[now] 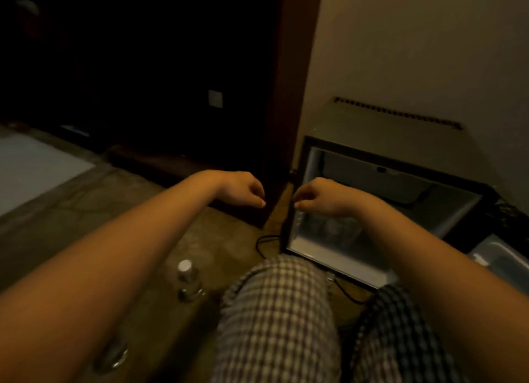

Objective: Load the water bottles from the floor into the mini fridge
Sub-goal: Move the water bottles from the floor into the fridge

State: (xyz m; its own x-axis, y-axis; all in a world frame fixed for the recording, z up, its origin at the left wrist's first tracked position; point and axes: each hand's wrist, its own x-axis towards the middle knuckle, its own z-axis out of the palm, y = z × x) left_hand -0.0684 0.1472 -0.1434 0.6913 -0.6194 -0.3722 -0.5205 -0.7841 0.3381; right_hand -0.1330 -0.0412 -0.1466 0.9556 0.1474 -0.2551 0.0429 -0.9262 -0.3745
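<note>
**Both hands idle in front of the open mini fridge; bottle on the floor**

Obs. 1: I see the left hand [243,190] and the right hand [320,196] held out side by side at mid-frame, close together but not touching. The fingers [259,201] of the left hand are loosely curled downward and hold nothing. Those of the right hand are curled the same way, also holding nothing. The right hand sits in front of the fridge's left front edge; I cannot tell whether it touches it.

Obs. 2: The mini fridge [400,142] stands right of centre against the pale wall [415,39], with its door [498,253] swung open toward the lower right of the frame. The interior is lit. Blurred shapes stand low at the back, too soft for me to identify.

Obs. 3: One water bottle [186,279], clear with a white cap, stands upright on the floor [143,211] in the lower left-centre, just left of the knee in checked trousers [280,311]. A second glinting shape [113,355] lies at the bottom left, mostly hidden under the left forearm; possibly another bottle, not certain.

Obs. 4: A dark cable [262,241] loops on the floor just left of the fridge's lower corner.
</note>
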